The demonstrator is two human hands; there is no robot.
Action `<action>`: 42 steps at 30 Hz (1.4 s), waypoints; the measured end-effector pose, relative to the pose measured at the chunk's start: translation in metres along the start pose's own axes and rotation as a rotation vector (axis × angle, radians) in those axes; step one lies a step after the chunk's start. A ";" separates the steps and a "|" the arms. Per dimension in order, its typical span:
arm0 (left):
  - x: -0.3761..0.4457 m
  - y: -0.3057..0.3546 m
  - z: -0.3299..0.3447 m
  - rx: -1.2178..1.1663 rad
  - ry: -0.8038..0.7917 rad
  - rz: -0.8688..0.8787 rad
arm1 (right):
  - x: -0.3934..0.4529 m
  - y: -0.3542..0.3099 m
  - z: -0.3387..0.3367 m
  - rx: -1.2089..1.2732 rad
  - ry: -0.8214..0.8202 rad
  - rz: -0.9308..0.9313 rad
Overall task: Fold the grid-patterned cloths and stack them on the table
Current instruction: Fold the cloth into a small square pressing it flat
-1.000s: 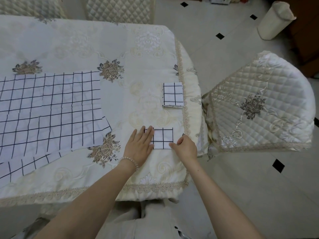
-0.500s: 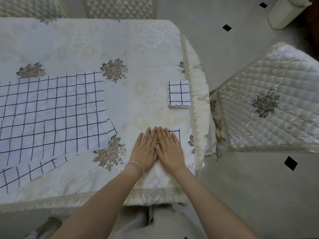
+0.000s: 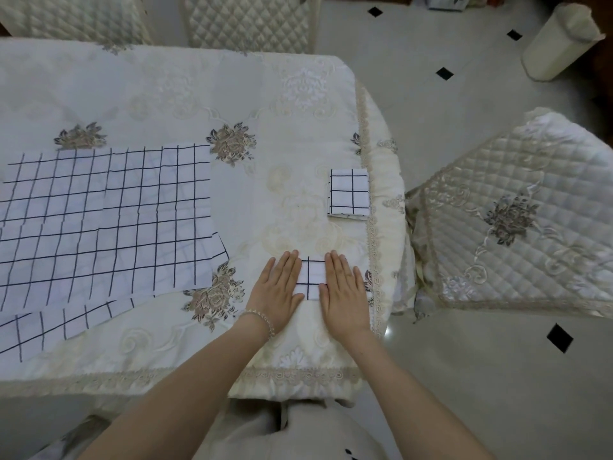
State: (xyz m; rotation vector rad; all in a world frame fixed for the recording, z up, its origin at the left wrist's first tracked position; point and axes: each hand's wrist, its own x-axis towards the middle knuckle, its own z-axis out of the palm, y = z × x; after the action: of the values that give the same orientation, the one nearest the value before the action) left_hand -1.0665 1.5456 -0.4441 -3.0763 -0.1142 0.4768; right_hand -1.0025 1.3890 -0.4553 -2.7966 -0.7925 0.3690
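done: one folded cloth [image 3: 349, 192] at 1 o'clock on bench [image 3: 166, 94]
hands: left hand [image 3: 278, 289], right hand [image 3: 343, 291] flat, pressing second folded cloth [image 3: 310, 277]
left: unfolded cloths [image 3: 106, 220] at 9 o'clock (probably two), then stacking

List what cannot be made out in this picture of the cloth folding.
Head view only:
- Small folded grid-patterned cloth: its side edges lie under the left hand and right hand.
- Large unfolded grid-patterned cloths: cut off by the left edge; their number is unclear.
- White cylindrical bin: partly cut off.
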 end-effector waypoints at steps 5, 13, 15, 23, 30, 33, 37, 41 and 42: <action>0.003 0.005 -0.012 0.108 -0.060 0.008 | 0.010 0.006 -0.027 0.042 -0.011 -0.084; 0.001 -0.001 -0.032 0.093 -0.132 0.062 | 0.048 0.011 -0.078 -0.011 -0.419 -0.037; -0.001 -0.002 -0.035 0.037 -0.125 0.036 | 0.048 0.012 -0.084 0.067 -0.552 -0.007; -0.008 -0.001 -0.030 -0.265 -0.004 -0.117 | 0.020 0.015 -0.068 0.097 -0.412 0.109; -0.006 -0.005 -0.025 -0.412 0.115 -0.204 | 0.000 0.012 -0.062 0.348 -0.316 0.190; -0.002 -0.005 -0.026 -0.441 0.130 -0.243 | -0.002 0.014 -0.063 0.528 -0.361 0.312; -0.001 0.000 -0.028 -0.535 0.155 -0.281 | -0.003 0.014 -0.063 0.649 -0.389 0.334; -0.004 0.012 -0.038 -0.937 0.161 -0.445 | 0.000 0.019 -0.075 0.778 -0.291 0.327; -0.004 0.016 -0.043 -1.064 0.123 -0.498 | 0.003 0.021 -0.079 0.827 -0.258 0.334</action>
State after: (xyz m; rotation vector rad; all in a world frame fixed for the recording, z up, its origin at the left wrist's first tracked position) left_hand -1.0562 1.5285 -0.4023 -3.7578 -1.5376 0.2207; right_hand -0.9669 1.3626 -0.3865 -2.0916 -0.1270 0.8881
